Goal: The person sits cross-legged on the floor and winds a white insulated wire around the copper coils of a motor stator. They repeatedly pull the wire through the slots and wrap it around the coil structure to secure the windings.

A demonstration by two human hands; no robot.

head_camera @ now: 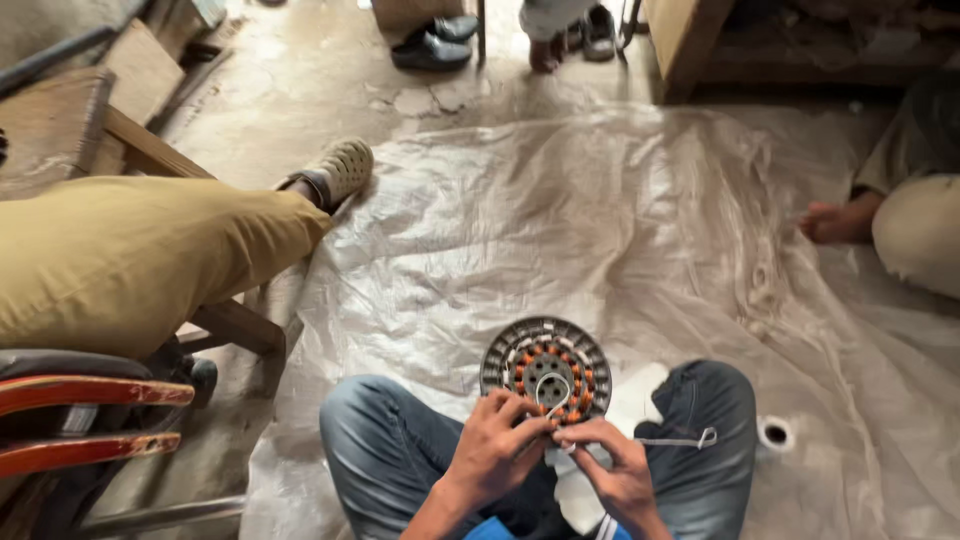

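**Both hands on the winding of a round motor stator**

I sit cross-legged on a pale plastic sheet, and the round stator with its copper-coloured coils rests between my knees, tilted toward me. My left hand is curled at the stator's 6 o'clock edge, fingers pinched on a thin white loop of sleeving that rises over the coils. My right hand sits just beside it at 5 o'clock, fingertips closed on the same strand near the rim. A small roll of tape lies on the sheet at 3 o'clock. At 10 o'clock another person's khaki-trousered leg stretches from a chair.
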